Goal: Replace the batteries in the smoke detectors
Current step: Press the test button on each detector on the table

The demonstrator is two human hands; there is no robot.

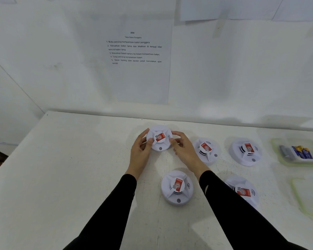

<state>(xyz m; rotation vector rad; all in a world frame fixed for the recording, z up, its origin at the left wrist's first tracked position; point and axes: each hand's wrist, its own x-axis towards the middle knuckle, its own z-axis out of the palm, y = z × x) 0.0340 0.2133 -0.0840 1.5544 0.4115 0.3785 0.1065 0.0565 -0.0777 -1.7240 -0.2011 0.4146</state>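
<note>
i note a white counter (65,177) set against a white wall, with a printed instruction sheet (134,58) taped to the wall above it. on the counter i count five white round smoke detectors, each with a red label on its raised centre. the held detector (159,138) sits toward the back of the counter, near the wall, and i cannot tell whether it rests on the surface or is lifted slightly off it. the front detector (177,187) lies between my two black sleeves, close to me. two more, the middle detector (206,150) and the right detector (246,151), lie in a row to the right of the held one, and the fifth detector (242,191) is partly covered by my right forearm. at the far right edge a clear container (278,156) holds loose batteries (301,152), and a second clear container (307,195) lies nearer to me. my left hand (140,150) grips the left rim of the held detector, thumb on top and fingers curled behind. my right hand (182,147) grips the right rim the same way, fingers closed onto the edge.
</note>
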